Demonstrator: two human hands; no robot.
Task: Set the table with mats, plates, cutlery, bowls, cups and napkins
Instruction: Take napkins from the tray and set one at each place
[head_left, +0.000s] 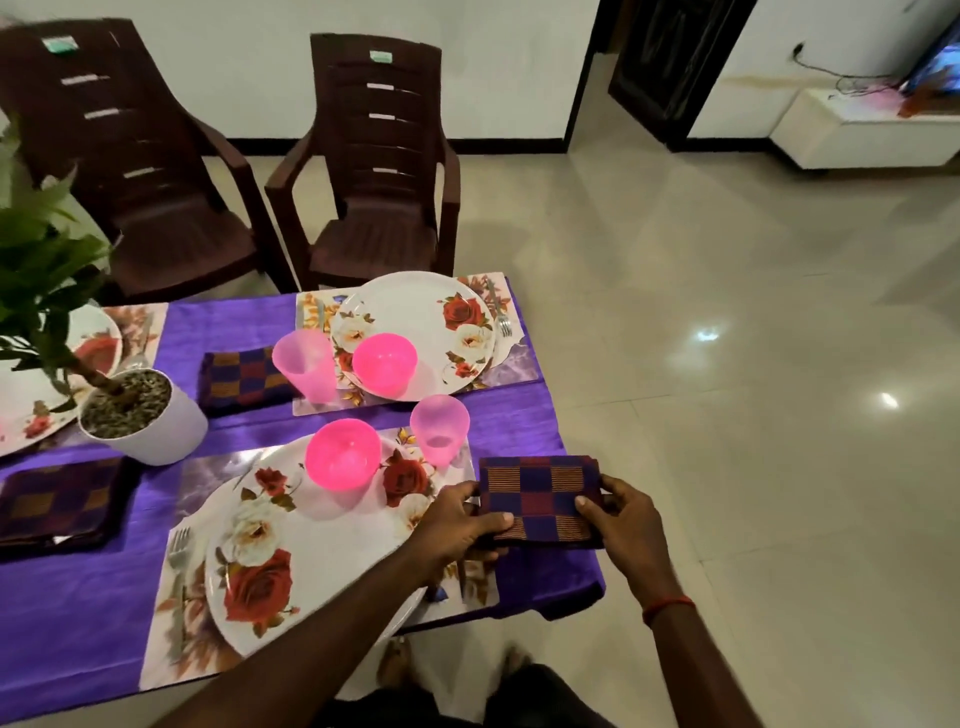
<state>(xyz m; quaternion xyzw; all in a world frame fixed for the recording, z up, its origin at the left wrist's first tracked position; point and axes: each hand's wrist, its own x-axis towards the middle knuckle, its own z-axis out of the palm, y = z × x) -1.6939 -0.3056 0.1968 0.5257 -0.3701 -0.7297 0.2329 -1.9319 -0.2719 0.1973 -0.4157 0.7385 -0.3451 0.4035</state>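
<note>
A folded checked napkin in purple, red and orange lies at the table's right edge, beside the near place mat. My left hand pinches its left side and my right hand pinches its right side. On the near mat sit a rose-patterned plate, a pink bowl, a pink cup and a fork. The far mat carries another plate, bowl, cup and fork.
A purple cloth covers the table. Two more folded napkins lie on it, beside a white potted plant. A third plate shows at the left. Two brown chairs stand behind; tiled floor lies right.
</note>
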